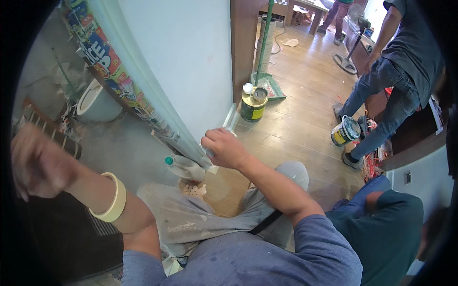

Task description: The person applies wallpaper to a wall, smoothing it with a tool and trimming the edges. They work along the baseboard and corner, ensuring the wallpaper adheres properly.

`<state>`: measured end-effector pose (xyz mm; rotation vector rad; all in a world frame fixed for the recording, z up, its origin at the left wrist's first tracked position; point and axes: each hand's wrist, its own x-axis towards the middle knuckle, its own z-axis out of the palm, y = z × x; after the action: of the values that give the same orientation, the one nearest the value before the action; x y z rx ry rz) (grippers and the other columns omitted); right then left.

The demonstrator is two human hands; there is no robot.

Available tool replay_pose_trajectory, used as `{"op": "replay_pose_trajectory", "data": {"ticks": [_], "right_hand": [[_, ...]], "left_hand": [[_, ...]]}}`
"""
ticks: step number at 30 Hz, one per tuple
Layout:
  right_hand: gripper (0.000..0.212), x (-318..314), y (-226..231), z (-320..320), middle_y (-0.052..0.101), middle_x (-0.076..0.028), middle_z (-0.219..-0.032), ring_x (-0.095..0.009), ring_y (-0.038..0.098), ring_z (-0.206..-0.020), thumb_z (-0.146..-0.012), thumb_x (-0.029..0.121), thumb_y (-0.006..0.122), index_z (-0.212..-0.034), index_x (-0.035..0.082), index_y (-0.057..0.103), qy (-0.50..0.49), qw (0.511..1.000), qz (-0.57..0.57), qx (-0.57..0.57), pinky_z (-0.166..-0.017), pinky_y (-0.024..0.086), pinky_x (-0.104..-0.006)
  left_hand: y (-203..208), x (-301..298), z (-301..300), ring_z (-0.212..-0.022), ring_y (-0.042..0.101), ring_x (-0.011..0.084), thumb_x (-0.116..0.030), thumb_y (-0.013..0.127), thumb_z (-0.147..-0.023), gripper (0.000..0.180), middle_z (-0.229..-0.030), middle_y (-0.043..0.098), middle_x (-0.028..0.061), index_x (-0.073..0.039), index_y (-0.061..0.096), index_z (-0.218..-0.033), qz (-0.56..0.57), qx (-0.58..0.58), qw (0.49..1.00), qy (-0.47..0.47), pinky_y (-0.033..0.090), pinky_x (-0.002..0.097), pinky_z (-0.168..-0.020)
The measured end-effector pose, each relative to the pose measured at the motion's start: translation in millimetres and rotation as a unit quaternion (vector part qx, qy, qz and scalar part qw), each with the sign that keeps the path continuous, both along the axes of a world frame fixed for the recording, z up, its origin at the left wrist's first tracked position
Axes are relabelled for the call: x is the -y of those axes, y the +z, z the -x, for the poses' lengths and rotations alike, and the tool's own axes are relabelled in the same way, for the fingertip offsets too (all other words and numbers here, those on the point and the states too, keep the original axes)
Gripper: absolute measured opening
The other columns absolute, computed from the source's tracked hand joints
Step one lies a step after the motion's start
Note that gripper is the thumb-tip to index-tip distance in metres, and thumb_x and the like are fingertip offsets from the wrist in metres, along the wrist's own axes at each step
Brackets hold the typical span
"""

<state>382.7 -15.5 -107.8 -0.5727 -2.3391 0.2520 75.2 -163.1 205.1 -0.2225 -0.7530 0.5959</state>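
My left hand [45, 162] is raised at the far left, smeared by motion, so its fingers do not read clearly. Around my left forearm sits a roll of pale yellow masking tape [120, 199]. My right hand [224, 147] is closed beside the lower end of the door frame [164, 112]; a small greyish bit shows at its fingers, too unclear to name. Colourful printed paper [107, 59] covers the frame's left side. Below my right hand, between my knees, stands a whitish plastic jug [187, 168] with a green cap.
A paint can [253, 107] stands by a green dustpan [275, 90]. At right, one person [398, 71] stands near a paint bucket [344, 131]; another in dark green [381, 233] is close beside me. A toilet [99, 102] lies beyond the doorway, a fan [344, 64] further off.
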Motion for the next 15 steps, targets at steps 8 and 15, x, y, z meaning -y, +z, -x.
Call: {"op": "replay_pose_trajectory", "data": {"ticks": [8,15], "right_hand": [[0.036,29.5,5.7,11.4,0.061,-0.01,-0.105,-0.031,0.064,-0.108,-0.075,0.008,0.073,-0.109,0.009,0.06,0.048,0.99,0.04,0.13,-0.099,0.048,-0.0446],[0.041,43.6,5.6,14.7,0.06,-0.011,-0.124,-0.03,0.058,-0.124,-0.09,0.018,0.065,-0.131,0.01,0.062,0.027,0.992,0.037,0.115,-0.106,0.045,-0.0523]], "left_hand": [[-102.2,-55.1,-99.0,-0.066,0.056,0.0148,-0.006,0.075,-0.089,0.006,-0.078,0.065,0.0079,-0.003,0.071,-0.091,0.402,0.552,0.026,-0.731,0.046,0.0304,-0.058],[-238.0,-99.7,-113.4,-0.102,0.067,0.0199,-0.016,0.091,-0.077,0.047,-0.114,0.071,0.011,-0.003,0.073,-0.118,0.492,0.726,-0.107,-0.467,0.055,0.0324,-0.088]]}}
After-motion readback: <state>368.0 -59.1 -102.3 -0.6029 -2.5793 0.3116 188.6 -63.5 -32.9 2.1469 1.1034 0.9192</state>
